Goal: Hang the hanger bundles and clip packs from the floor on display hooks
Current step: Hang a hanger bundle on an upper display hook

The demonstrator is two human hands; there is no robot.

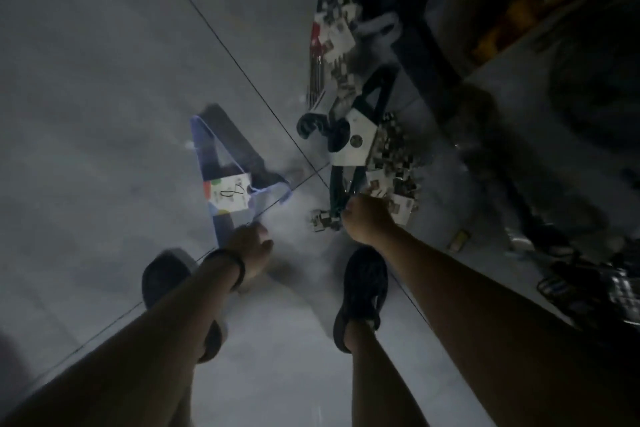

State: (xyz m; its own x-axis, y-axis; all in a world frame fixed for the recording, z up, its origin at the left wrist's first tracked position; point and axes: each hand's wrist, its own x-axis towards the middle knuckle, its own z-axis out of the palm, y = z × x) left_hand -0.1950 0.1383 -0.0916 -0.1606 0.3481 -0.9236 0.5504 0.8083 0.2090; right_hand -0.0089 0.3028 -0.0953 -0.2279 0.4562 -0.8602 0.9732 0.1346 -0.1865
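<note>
Pick-up, both hands engaged.
My right hand [367,218] gripped the green hanger bundle [372,94]; my left hand [251,246] touched the blue hanger bundle [228,196] ahead, grip unclear.

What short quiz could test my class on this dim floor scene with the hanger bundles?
1. True or false: the blue hanger bundle carries a white label.
2. Which hand is at the dark green hanger bundle? A: left hand. B: right hand. C: neither.
3. Fill in: the clip packs lie on the ____.
Key: 1 true. 2 B. 3 floor.
</note>
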